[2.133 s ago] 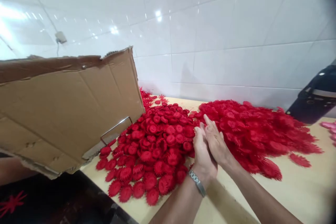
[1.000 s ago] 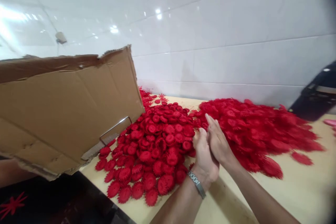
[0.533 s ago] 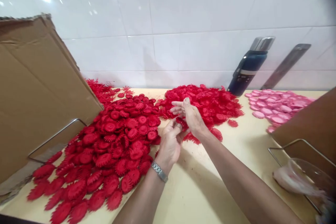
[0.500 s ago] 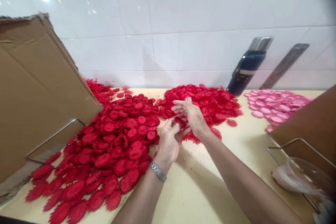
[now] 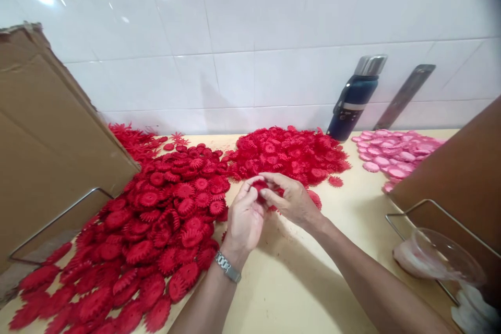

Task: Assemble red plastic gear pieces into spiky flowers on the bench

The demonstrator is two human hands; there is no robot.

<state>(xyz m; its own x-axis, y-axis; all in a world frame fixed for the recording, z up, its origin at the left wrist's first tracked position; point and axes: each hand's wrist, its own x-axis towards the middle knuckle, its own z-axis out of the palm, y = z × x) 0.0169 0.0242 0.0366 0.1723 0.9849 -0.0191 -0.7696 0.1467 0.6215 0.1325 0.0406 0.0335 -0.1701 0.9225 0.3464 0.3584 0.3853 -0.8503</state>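
Observation:
My left hand [image 5: 245, 216], with a metal watch at the wrist, and my right hand [image 5: 291, 199] meet over the table's middle. Their fingertips pinch a small red flower piece [image 5: 260, 187] between them. A big spread of round red flower pieces [image 5: 164, 219] lies to the left of my hands. Just beyond my fingers sits a second heap of red petal pieces [image 5: 289, 154].
A cardboard sheet [image 5: 47, 135] leans on a wire stand at the left, and another brown board [image 5: 457, 172] stands at the right. Pink pieces [image 5: 391, 151] lie at the far right. A dark flask [image 5: 354, 99] stands by the tiled wall. A clear plastic cup [image 5: 442, 255] sits near right.
The view swung right and down, bringing the flask, pink pieces and right board into sight. My hands went from palms pressed together to fingertips pinching a red piece, drawn slightly nearer.

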